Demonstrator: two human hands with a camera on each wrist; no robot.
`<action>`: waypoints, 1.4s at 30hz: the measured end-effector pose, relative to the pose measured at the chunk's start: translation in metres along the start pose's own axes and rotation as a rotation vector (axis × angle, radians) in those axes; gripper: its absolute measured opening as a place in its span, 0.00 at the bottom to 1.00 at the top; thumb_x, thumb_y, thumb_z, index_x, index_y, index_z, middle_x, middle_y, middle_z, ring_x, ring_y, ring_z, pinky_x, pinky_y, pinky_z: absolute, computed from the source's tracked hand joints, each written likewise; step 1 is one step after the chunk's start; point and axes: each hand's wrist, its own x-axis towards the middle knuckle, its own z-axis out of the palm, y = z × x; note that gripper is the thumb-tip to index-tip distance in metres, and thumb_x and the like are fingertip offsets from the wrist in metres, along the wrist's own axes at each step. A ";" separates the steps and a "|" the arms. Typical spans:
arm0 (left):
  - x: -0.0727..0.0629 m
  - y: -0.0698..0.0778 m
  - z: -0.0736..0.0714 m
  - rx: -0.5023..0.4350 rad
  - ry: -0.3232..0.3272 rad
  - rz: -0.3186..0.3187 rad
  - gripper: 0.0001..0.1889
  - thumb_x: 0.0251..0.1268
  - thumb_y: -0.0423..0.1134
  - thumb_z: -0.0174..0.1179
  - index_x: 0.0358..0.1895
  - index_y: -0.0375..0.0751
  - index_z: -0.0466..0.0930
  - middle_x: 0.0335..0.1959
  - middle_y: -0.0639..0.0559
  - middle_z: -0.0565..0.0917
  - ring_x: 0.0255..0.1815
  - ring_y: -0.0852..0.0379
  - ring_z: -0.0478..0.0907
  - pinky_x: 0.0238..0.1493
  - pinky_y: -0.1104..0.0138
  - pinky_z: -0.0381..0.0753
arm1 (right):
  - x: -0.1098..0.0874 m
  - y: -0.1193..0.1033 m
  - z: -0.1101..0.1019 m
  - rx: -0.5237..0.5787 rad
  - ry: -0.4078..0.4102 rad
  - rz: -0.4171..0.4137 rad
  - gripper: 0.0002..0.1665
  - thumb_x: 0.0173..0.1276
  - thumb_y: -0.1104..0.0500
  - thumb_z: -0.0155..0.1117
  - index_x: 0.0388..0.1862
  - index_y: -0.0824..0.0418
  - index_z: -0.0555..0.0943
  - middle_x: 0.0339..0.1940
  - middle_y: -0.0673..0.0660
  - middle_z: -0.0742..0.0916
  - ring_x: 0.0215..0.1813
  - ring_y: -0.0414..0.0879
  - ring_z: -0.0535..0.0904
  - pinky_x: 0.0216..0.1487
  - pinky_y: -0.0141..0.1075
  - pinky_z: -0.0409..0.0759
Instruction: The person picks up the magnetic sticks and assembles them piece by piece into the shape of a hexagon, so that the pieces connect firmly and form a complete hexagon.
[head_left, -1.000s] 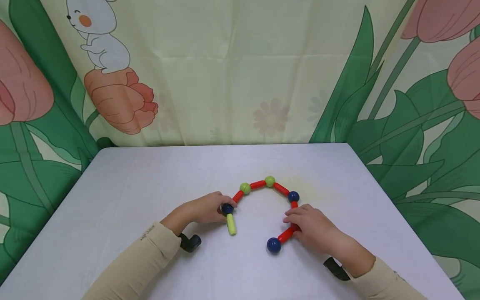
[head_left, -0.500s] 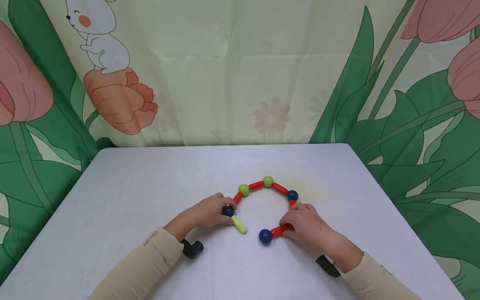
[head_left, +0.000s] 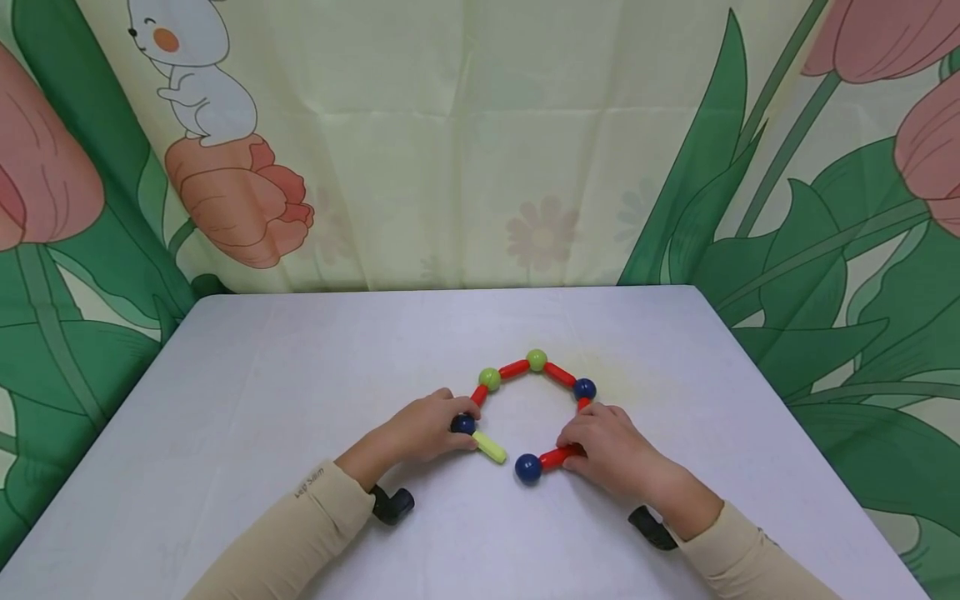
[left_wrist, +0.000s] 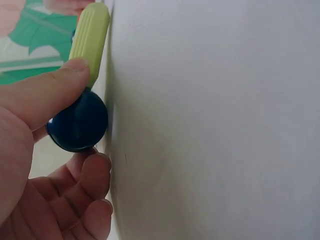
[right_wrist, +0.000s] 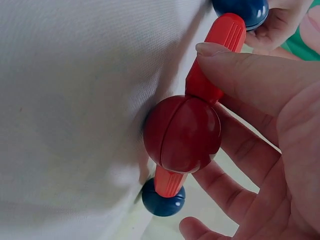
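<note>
A chain of toy magnetic rods and balls lies on the table in a nearly closed ring. My left hand (head_left: 427, 429) grips a dark blue ball (left_wrist: 80, 122) at the ring's left side. Its thumb presses the yellow-green rod (head_left: 491, 447) joined to that ball. With thumb and fingers, my right hand (head_left: 618, 450) pinches a red rod (right_wrist: 227, 32) beside a red ball (right_wrist: 182, 134), which that hand hides in the head view. This rod ends in another dark blue ball (head_left: 528, 468). A small gap separates that ball from the yellow-green rod's free end.
The far arc has two green balls (head_left: 536, 360), red rods (head_left: 514, 369) and a blue ball (head_left: 584, 389). They rest on a white-covered table (head_left: 300, 358). Behind its far edge hangs a printed cloth (head_left: 465, 167) with tulips and a rabbit.
The yellow-green rod has swung from pointing toward me to pointing right. My right hand has moved left with the red rod and blue end ball. The gap between the ends has narrowed.
</note>
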 end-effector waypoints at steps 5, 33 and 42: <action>0.000 0.006 0.003 0.038 -0.003 -0.005 0.21 0.62 0.52 0.70 0.57 0.54 0.80 0.42 0.51 0.76 0.39 0.54 0.74 0.42 0.63 0.81 | 0.000 0.001 -0.001 0.015 0.005 0.007 0.10 0.57 0.57 0.79 0.37 0.51 0.88 0.36 0.43 0.85 0.50 0.48 0.73 0.57 0.53 0.69; 0.004 0.020 0.009 0.116 0.016 0.008 0.24 0.62 0.57 0.68 0.60 0.57 0.78 0.42 0.52 0.77 0.38 0.56 0.74 0.38 0.66 0.79 | -0.001 0.005 -0.005 -0.040 0.021 0.014 0.14 0.56 0.56 0.80 0.42 0.54 0.89 0.44 0.49 0.87 0.53 0.51 0.75 0.54 0.50 0.73; 0.013 0.017 0.008 0.106 0.004 0.000 0.29 0.60 0.59 0.68 0.63 0.56 0.77 0.48 0.51 0.79 0.44 0.56 0.76 0.43 0.63 0.81 | -0.002 0.008 -0.007 -0.049 0.014 0.013 0.15 0.57 0.56 0.80 0.43 0.55 0.89 0.48 0.52 0.87 0.56 0.54 0.74 0.56 0.53 0.72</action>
